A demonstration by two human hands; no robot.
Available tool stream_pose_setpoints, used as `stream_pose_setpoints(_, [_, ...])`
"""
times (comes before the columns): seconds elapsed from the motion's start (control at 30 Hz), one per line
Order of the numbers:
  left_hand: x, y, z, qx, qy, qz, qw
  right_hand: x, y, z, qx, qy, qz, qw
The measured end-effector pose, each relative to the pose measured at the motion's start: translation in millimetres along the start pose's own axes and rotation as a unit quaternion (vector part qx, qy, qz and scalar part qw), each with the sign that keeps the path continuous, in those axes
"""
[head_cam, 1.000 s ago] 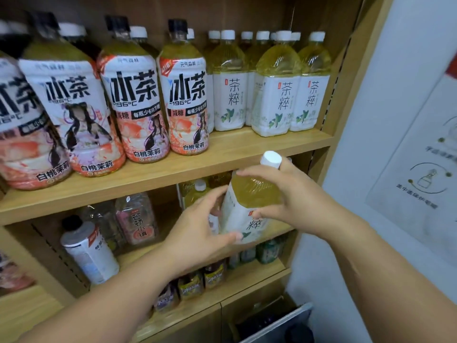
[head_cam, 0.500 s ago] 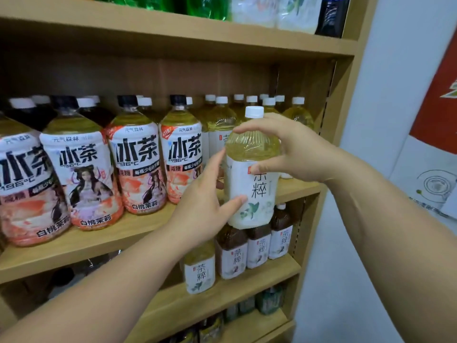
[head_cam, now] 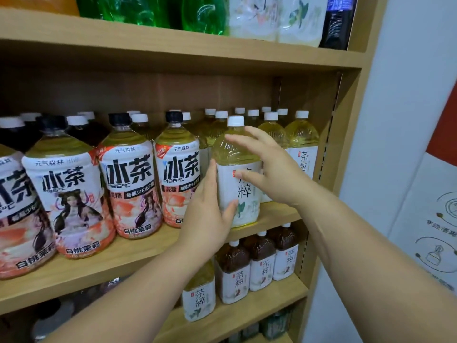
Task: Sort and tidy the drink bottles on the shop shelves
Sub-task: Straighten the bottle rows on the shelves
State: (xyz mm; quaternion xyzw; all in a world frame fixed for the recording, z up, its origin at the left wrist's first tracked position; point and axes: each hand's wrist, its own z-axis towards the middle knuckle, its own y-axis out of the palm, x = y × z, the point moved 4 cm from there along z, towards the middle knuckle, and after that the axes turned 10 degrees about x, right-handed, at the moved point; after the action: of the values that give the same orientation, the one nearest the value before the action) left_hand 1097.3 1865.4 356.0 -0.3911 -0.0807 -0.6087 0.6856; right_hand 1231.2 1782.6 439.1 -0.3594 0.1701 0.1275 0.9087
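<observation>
Left hand (head_cam: 207, 219), right hand (head_cam: 277, 177) flank bottle (head_cam: 243, 199), seemingly touching.

A shop: wooden shelves (head_cam: 99, 276) carry rows of identical tea bottles (head_cam: 131, 184), labels facing out, with green bottles (head_cam: 202, 13) at 12 o'clock and brown bottles (head_cam: 262, 261) at 5 o'clock.

green bottles (head_cam: 202, 13) cropped (tops), lowest bottles (head_cam: 274, 325) blurred
</observation>
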Motion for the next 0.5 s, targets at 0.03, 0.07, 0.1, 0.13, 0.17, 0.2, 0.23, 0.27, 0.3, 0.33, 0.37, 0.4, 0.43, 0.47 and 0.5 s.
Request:
stream_pose_setpoints(0.03, [-0.1,1.3,-1.0,0.007,0.004,0.009,1.0,2.7,3.1,-2.5,0.009,-0.004,0.004,1.0])
stream_pose_setpoints(0.07, [0.6,2.8,-1.9,0.011,0.007,0.018,1.0,6.0,6.7,-5.2,0.021,-0.006,0.007,1.0])
stream_pose_setpoints(0.1, [0.8,4.5,-2.9,0.013,0.007,0.028,1.0,8.6,10.5,-8.1,0.037,-0.004,0.007,0.999])
stream_pose_setpoints(0.13, [0.0,7.2,-3.3,0.011,0.005,0.036,0.999,11.0,14.7,-10.4,0.057,-0.001,-0.002,0.998])
stream_pose_setpoints(0.17, [-0.8,10.1,-3.5,0.004,0.0,0.044,0.999,12.5,19.1,-11.9,0.079,-0.001,-0.03,0.996])
stream_pose_setpoints(0.2, [-2.1,12.9,-3.4,-0.004,-0.006,0.053,0.999,12.8,22.6,-11.6,0.099,-0.003,-0.075,0.992])
stream_pose_setpoints(0.23, [-3.0,15.4,-3.2,-0.012,-0.009,0.064,0.998,12.7,25.2,-9.6,0.111,-0.005,-0.122,0.986])
stream_pose_setpoints(0.27, [-3.6,17.3,-3.0,-0.018,-0.01,0.074,0.997,12.8,26.4,-6.5,0.113,-0.006,-0.151,0.982])
stream_pose_setpoints(0.3, [-3.8,18.7,-2.7,-0.02,-0.009,0.081,0.996,13.8,26.5,-2.8,0.106,-0.004,-0.158,0.982])
stream_pose_setpoints(0.33, [-3.9,19.8,-2.3,-0.02,-0.007,0.082,0.996,16.2,26.6,0.6,0.094,-0.002,-0.153,0.984])
stream_pose_setpoints(0.37, [-4.0,20.9,-2.4,-0.02,-0.003,0.081,0.997,19.2,26.8,2.8,0.079,-0.002,-0.148,0.986])
stream_pose_setpoints(0.4, [-3.8,22.3,-2.8,-0.021,0.007,0.083,0.996,22.1,27.8,3.8,0.062,-0.002,-0.148,0.987])
stream_pose_setpoints(0.43, [-3.7,23.6,-3.5,-0.026,0.018,0.092,0.995,24.3,29.9,3.7,0.05,-0.003,-0.154,0.987])
stream_pose_setpoints(0.47, [-3.9,25.1,-4.2,-0.032,0.025,0.101,0.994,25.0,31.6,3.4,0.047,-0.006,-0.164,0.985])
stream_pose_setpoints(0.5, [-4.3,26.3,-4.5,-0.037,0.026,0.109,0.993,25.4,33.5,3.5,0.051,-0.011,-0.18,0.982])
